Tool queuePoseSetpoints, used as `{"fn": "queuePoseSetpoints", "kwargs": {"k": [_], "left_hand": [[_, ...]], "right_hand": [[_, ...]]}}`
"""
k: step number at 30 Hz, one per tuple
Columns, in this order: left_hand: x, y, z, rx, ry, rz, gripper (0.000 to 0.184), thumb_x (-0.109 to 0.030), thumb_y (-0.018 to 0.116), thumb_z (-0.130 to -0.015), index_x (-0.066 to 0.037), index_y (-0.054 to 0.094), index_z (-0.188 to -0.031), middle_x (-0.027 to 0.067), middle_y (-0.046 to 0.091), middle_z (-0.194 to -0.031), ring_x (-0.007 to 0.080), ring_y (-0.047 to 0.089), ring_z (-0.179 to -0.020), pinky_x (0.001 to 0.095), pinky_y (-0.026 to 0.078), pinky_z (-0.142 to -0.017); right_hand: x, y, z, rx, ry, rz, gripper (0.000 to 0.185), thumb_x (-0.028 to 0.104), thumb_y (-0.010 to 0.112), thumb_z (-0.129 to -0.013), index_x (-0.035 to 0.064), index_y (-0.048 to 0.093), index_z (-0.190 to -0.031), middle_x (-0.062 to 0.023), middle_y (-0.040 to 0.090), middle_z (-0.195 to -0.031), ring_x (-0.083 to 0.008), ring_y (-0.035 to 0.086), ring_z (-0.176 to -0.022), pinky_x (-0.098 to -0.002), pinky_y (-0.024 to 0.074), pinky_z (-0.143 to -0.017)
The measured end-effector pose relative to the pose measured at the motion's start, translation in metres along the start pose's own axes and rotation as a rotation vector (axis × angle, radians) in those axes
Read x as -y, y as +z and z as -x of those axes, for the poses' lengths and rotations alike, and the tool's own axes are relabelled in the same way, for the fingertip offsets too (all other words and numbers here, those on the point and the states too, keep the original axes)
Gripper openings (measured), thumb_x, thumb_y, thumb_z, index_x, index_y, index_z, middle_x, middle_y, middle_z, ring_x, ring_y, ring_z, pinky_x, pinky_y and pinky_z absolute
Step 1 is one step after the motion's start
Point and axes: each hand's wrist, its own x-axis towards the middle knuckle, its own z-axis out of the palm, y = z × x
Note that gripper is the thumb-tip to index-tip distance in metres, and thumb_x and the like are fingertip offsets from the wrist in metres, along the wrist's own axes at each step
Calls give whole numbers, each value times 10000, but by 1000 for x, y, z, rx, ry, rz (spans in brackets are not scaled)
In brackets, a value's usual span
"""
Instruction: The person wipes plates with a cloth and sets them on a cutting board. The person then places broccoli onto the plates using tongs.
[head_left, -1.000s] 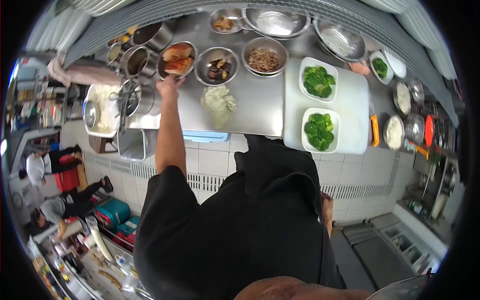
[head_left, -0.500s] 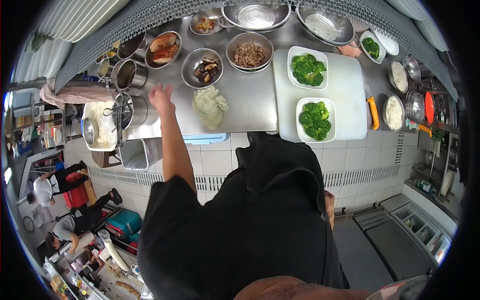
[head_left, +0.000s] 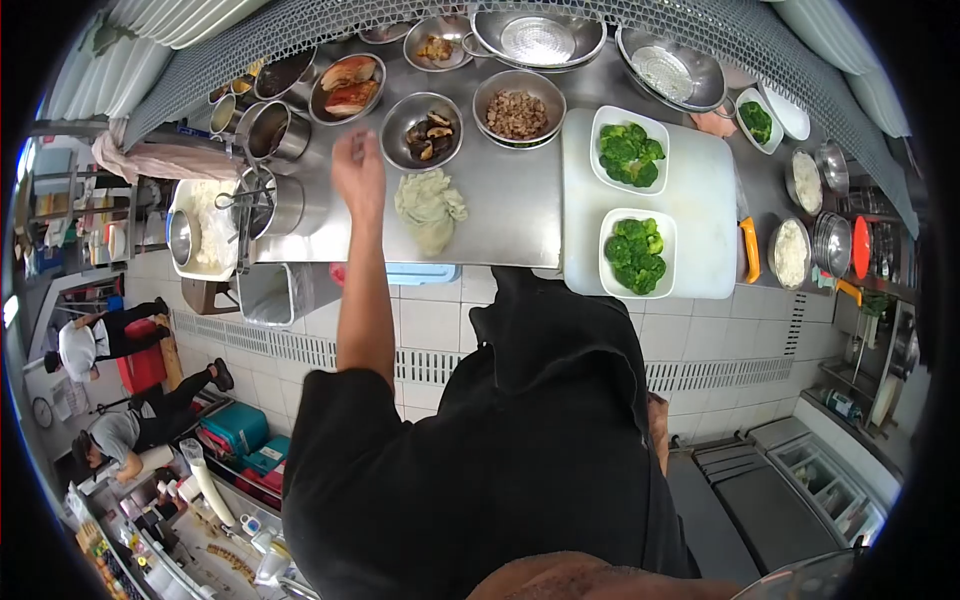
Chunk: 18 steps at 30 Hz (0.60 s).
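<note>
My left hand [head_left: 358,172] is over the steel counter, its fingers curled and their tips hidden from view. Whether it holds anything cannot be made out. Just right of it is a steel bowl of dark mushrooms [head_left: 428,134], and beyond it a bowl of browned meat pieces [head_left: 350,88]. A crumpled pale green cloth [head_left: 431,210] lies nearer to me, right of my wrist. What shows of my right hand [head_left: 658,430] is a strip of skin at my right side, beside my black clothing; its fingers cannot be made out.
A white cutting board [head_left: 700,210] bears two square dishes of broccoli [head_left: 636,255]. An orange-handled knife [head_left: 749,250] lies beside it. A bowl of minced meat [head_left: 517,115] and colanders [head_left: 545,42] stand behind. Pots [head_left: 275,205] line the left. Two people [head_left: 95,340] work far left.
My left hand has shifted right, towards the mushroom bowl, and its spread fingers have curled. The view has swung slightly left. The bowls, the cloth and the dishes stay in place.
</note>
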Motion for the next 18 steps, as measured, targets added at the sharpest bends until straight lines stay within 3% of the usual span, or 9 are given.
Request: {"fn": "queuePoseSetpoints", "kwargs": {"k": [3,7,9,11,12,14,15,17,18], "left_hand": [[-9,39,-65,102,-219,313,260,-120,629,-931,52,642,-1125,66,655,-926,143,613,-787,290,534,-688],[37,86,-162,103,-262,436,197,-29,572,-934,33,627,-1112,51,646,-882,144,616,-738,255,509,-650],[54,104,-194,16,-239,462,236,-39,522,-942,53,593,-1147,134,613,-1016,233,594,-893,355,533,-775],[114,120,-242,164,-132,316,304,-100,505,-955,66,548,-1206,207,541,-1181,327,529,-1074,463,519,-884],[105,122,-243,265,-92,258,341,-131,496,-962,72,526,-1235,243,505,-1263,374,496,-1164,517,512,-939],[65,143,-228,41,-726,855,395,-166,499,-966,62,482,-1288,255,406,-1380,425,400,-1272,576,496,-965],[77,154,-242,78,-826,922,392,-193,491,-974,30,456,-1295,246,285,-1459,475,257,-1354,687,442,-990],[67,158,-225,238,-627,867,360,-200,494,-967,-1,463,-1264,267,286,-1458,457,223,-1392,758,389,-995],[99,166,-246,395,-608,1033,324,-196,523,-946,-29,479,-1220,232,311,-1467,428,263,-1390,796,345,-1003]], "right_hand": [[-18,-7,11,-30,20,-48,266,187,542,-951,43,629,-1157,-75,700,-930,-133,615,-658,-263,456,-503],[-50,-21,33,-159,68,357,212,177,557,-931,53,684,-1046,-56,687,-933,-122,598,-656,-266,428,-509],[-66,-23,41,-178,55,467,209,168,569,-905,57,686,-1038,-66,687,-926,-144,605,-679,-278,439,-541],[-85,-22,50,-179,22,527,209,160,581,-880,62,688,-1029,-75,687,-920,-165,612,-703,-290,450,-573],[-95,-21,54,-175,0,551,210,155,587,-867,64,689,-1025,-80,687,-917,-176,615,-714,-296,455,-589],[-114,-20,64,-164,-49,601,214,147,599,-841,69,692,-1017,-89,687,-910,-197,622,-738,-308,466,-621],[-120,-17,69,-154,-82,621,217,142,605,-828,71,693,-1013,-94,687,-907,-208,626,-749,-314,472,-637],[-138,-12,80,-149,-156,671,224,133,617,-802,76,695,-1005,-104,686,-900,-229,633,-773,-326,483,-669],[-147,-10,85,-145,-200,695,229,129,623,-789,78,696,-1001,-109,686,-897,-240,636,-784,-332,488,-685]]}}
